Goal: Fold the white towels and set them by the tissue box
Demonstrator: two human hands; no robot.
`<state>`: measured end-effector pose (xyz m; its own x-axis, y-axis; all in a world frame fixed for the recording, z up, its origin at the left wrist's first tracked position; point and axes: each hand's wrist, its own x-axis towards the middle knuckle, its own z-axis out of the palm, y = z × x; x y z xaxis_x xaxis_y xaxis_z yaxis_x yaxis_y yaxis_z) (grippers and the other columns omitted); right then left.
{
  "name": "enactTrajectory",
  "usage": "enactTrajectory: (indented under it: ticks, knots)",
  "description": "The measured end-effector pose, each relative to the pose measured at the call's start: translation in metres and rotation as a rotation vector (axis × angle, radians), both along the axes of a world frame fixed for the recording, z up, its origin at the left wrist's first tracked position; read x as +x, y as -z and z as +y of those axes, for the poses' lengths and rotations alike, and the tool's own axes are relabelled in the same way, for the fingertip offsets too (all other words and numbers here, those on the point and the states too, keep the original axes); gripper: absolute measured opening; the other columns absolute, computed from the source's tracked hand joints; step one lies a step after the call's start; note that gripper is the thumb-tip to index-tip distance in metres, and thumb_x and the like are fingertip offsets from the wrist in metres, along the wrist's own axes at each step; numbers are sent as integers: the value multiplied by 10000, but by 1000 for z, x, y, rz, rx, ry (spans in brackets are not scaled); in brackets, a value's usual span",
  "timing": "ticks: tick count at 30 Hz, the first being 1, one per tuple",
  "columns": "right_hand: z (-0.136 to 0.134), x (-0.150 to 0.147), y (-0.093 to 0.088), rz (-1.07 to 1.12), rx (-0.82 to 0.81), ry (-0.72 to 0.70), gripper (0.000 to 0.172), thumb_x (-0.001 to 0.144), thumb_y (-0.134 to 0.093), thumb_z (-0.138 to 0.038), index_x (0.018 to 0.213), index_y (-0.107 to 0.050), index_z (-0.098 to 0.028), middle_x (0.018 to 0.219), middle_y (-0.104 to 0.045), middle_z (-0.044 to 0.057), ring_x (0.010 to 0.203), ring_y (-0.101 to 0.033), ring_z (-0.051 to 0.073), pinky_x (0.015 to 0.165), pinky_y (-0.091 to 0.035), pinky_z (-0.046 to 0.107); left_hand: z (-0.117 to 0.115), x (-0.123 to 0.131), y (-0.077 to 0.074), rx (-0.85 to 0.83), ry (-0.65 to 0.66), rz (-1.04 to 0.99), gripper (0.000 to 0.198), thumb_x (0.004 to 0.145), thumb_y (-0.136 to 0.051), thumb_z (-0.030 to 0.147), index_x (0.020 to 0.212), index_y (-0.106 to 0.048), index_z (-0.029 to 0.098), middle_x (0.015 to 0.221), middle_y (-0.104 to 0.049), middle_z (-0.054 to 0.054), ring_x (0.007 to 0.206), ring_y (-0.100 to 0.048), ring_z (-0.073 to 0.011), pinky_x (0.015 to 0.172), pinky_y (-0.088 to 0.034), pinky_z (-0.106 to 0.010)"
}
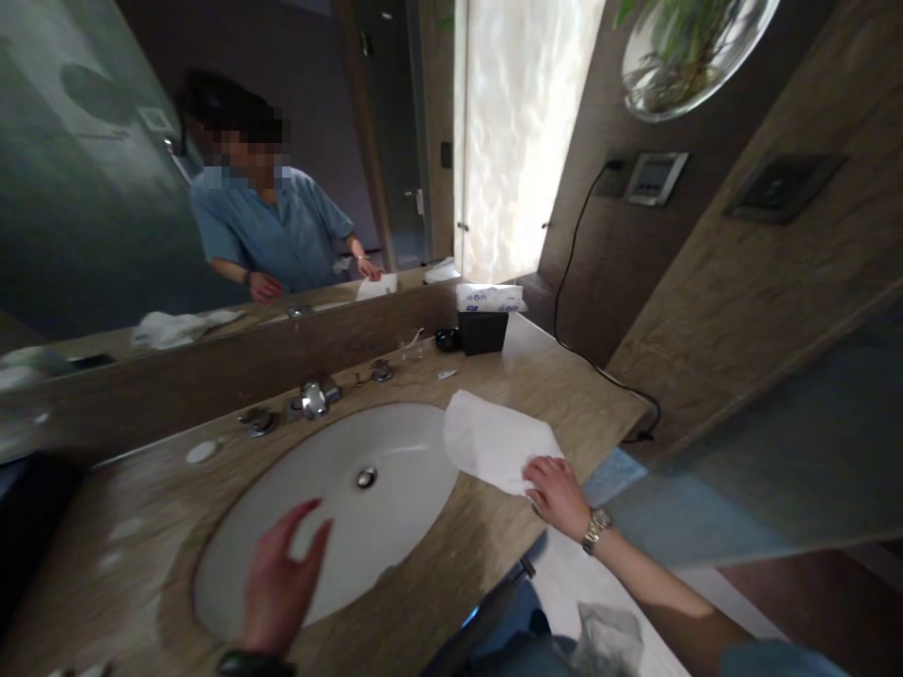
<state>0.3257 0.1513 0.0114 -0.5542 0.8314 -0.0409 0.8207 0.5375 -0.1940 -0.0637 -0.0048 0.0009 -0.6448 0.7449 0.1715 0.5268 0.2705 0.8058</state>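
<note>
Your left hand [282, 583] is nearest the cam: open, fingers spread, holding nothing, hovering over the near rim of the white sink basin [395, 442]. Black band on that wrist.

Right hand [561, 494] (metal watch on the wrist) is flat, palm down, pressing the near corner of a white paper towel [494, 437]. Not pinched, just pinned under fingers. Towel lies spread on the stone countertop [564, 395], just right of the basin, left edge touching or slightly overhanging the rim; can't tell which.

Handling, my read: towel is v. light, limp, no stiffness, tears easily if wet. Counter looks patchy near the basin, could be damp, so the sheet may cling. Best grip imo: flat palm over the middle for wiping, or pinch a free corner (far corner is clear) to lift. Don't drag by one edge, it'll bunch.

Around it: faucet [314, 397] w/ handles behind the basin, drain [366, 477] in the centre, black tissue box [483, 329] w/ tissue pack on top at the back, near the mirror [105, 188]. Black cord [571, 273] runs down the right wall to the counter edge. Glass bowl w/ plant [677, 56] up on the wall.
</note>
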Motion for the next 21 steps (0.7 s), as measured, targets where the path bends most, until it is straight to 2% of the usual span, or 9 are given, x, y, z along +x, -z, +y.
enactTrajectory:
  ticks: [2,4,6,10,13,16,17,19,21]
  knots:
    - [4,0,-1,7,-42,-3,188,907,-528,-206,1044,-653,-177,1106,-653,87,1090,-543,245,1013,-326,436,46,73,16,44,295,27,439,770,-573,500,1046,-673,175,1138,-686,-138,1099,-594,-303,1020,-445,-480]
    - [6,5,-2,31,-67,-28,171,920,-515,-214,996,-663,-175,1043,-667,76,1043,-562,230,1000,-333,423,87,137,25,-44,564,70,489,760,-605,340,1195,-658,124,1269,-641,-132,1226,-520,-305,1107,-364,-479]
    - [5,13,-2,65,-88,-58,176,931,-493,-207,904,-663,-173,954,-671,59,974,-576,207,988,-341,410,112,178,29,-153,733,128,489,735,-643,251,1212,-666,142,1286,-634,-108,1235,-490,-312,1128,-309,-492]
    - [8,31,5,128,-126,-67,245,949,-433,-165,814,-638,-168,886,-656,46,926,-571,184,993,-345,401,122,196,29,-256,826,199,259,782,-512,114,929,-714,181,1049,-687,-59,996,-530,-251,939,-392,-421]
    - [16,34,20,205,-142,-103,99,884,-585,-271,904,-620,-181,1002,-640,51,1027,-534,224,1044,-316,444,126,193,25,-281,787,220,221,705,-487,82,816,-663,157,936,-665,-85,950,-518,-261,882,-394,-415]
    - [28,27,31,341,-214,-197,497,680,-770,-387,1106,-587,-208,1190,-599,64,1147,-483,284,1129,-231,508,140,202,3,-287,686,44,202,753,-447,155,868,-614,150,966,-661,-127,966,-564,-258,894,-431,-395]
    - [35,24,30,380,-242,-211,519,666,-757,-361,1128,-583,-205,1214,-593,74,1162,-479,297,1127,-240,516,146,208,-10,-283,649,-39,224,800,-418,209,922,-595,150,996,-662,-140,972,-584,-251,896,-446,-382]
    - [56,21,15,475,-329,-180,333,712,-622,-261,1034,-610,-174,1122,-632,94,1079,-537,286,1031,-364,477,157,217,-45,-253,589,-137,294,870,-353,338,984,-555,157,988,-662,-143,928,-613,-233,864,-470,-355]
    - [84,27,-20,652,-449,-90,211,721,-493,-205,893,-607,-159,934,-661,87,918,-589,244,848,-457,380,166,220,-83,-224,564,-104,324,878,-378,463,911,-535,182,878,-653,-105,815,-606,-214,775,-471,-325]
